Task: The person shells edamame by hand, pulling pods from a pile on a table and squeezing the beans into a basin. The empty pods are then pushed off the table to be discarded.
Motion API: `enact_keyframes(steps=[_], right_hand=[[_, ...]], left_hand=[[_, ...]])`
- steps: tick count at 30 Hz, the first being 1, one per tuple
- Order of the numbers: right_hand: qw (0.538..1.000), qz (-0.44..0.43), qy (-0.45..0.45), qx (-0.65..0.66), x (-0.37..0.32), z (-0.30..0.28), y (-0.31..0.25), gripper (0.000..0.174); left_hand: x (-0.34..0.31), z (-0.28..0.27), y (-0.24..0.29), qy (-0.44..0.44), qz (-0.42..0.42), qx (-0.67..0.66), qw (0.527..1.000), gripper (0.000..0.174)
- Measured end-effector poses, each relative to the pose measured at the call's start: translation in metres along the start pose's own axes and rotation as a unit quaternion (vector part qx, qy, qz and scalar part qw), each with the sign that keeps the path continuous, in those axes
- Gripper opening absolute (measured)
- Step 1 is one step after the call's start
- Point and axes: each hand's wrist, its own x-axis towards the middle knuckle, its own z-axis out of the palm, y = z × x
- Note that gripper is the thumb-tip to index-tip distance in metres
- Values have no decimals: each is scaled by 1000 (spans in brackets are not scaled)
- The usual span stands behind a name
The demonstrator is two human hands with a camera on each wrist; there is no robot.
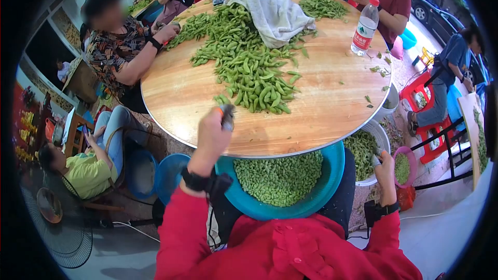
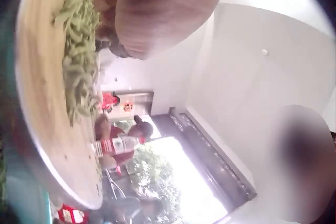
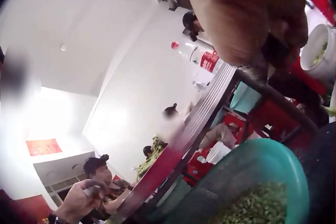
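Note:
A large heap of green bean pods (image 1: 254, 78) lies on the round wooden table (image 1: 321, 103). My left hand (image 1: 211, 132) is over the table's near edge, just short of the heap, with dark grey and orange coverings at its fingertips. Out to the right, my right hand (image 1: 385, 171) hangs by a white basket (image 1: 383, 137) of pods, a grey covering at its fingertips. Whether either hand holds a pod, I cannot tell. Between my legs, under the table edge, sits a teal basin (image 1: 334, 168) full of shelled green beans (image 1: 280, 179).
A white cloth (image 1: 272, 13) covers part of the heap. A water bottle (image 1: 364, 27) stands at the table's right. One person (image 1: 116, 46) sits at the left side, another (image 1: 391, 0) at the far right. Blue basins (image 1: 141, 173) and a fan (image 1: 57, 223) are at lower left.

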Motion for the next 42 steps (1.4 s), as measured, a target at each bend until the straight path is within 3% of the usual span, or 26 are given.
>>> enact_keyframes(steps=[3,5,8,11,14,17,19,20,21,22,24,26,29,32,42], right_hand=[[996,77,-29,23,-7,-3,-1,17],[998,62,-27,19,-10,0,-11,19],[998,37,-28,49,-12,6,-13,22],[996,13,-37,77,-10,15,-33,19],[989,21,-104,98,-10,19,-72,16],[980,-57,-140,132,-11,30,-97,16],[965,-88,-170,179,-14,37,-117,16],[956,-100,-184,205,-16,42,-126,16],[943,-104,-185,256,-20,49,-137,20],[928,-93,-239,271,-20,53,-143,28],[869,-66,-311,380,-22,68,-148,33],[822,-21,-353,446,-24,72,-162,29],[797,17,-405,448,-28,73,-169,26],[784,58,-415,458,-30,66,-166,20],[789,128,-415,435,-34,70,-154,14]], left_hand=[[43,1,-42,-38,54,202,977,24],[59,1,-61,-104,85,269,954,28],[73,-6,-57,-189,36,252,948,25],[72,-10,-43,-176,16,251,952,21],[67,-10,-49,-122,39,271,954,19],[62,-10,-46,7,39,237,971,17],[50,-11,-31,26,-6,5,1000,12],[40,-10,-18,32,-28,-113,993,10],[26,-7,1,-25,-134,-290,947,9],[9,-2,23,-83,-236,-452,856,9],[-28,12,52,-163,-350,-580,717,7],[-56,29,58,-269,-347,-580,686,8],[-75,42,67,-316,-358,-613,630,14],[-78,42,68,-309,-378,-648,585,13],[-80,39,70,-353,-331,-557,675,12]])
